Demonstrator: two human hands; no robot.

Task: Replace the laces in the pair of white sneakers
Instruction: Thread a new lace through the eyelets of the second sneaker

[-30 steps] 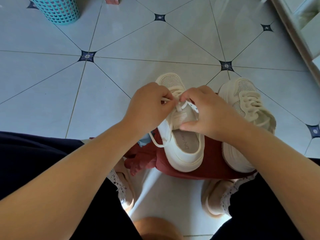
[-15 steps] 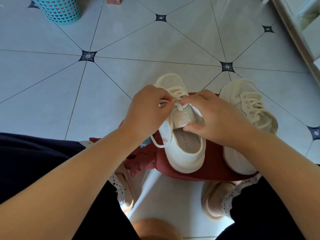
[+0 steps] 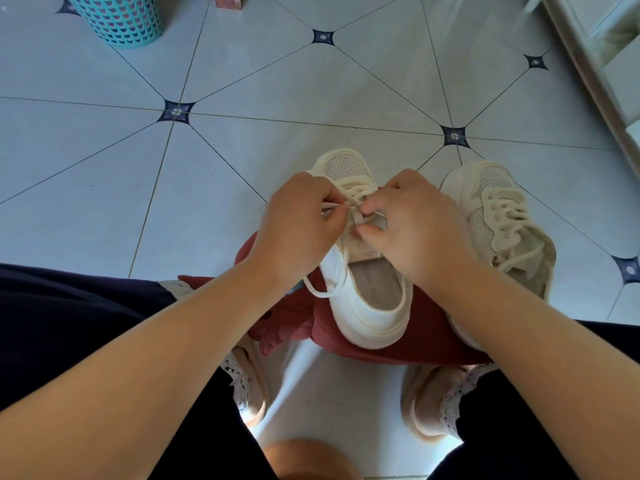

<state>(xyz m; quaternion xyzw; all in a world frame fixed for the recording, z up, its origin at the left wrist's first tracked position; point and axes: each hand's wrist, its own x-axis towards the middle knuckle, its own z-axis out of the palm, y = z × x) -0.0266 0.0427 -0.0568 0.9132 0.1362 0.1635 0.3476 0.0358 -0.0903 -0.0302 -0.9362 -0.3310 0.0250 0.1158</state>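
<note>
Hands: our left hand [image 3: 301,230] and right hand [image 3: 412,230] pinch the flat cream lace [image 3: 322,295].
Risk: uneven tug, end slips free.

basket [image 3: 117,19]: top cut off | sneaker [image 3: 367,317]: eyelets under right hand [image 3: 415,230] | insole print [image 3: 375,292]: unreadable

Under you lies a glossy pale grey tile floor [image 3: 104,188], cut by thin dark lines that meet at small dark blue star-shaped insets [image 3: 176,111]. At the top left stands a teal perforated plastic basket [image 3: 117,19]. Just beside it is a small pink object [image 3: 227,0], too cropped to name. A crumpled dark red cloth [image 3: 284,317] is spread on the floor between your feet, which wear beige slippers [image 3: 254,393]. A white cabinet edge [image 3: 616,74] runs along the right side.
</note>
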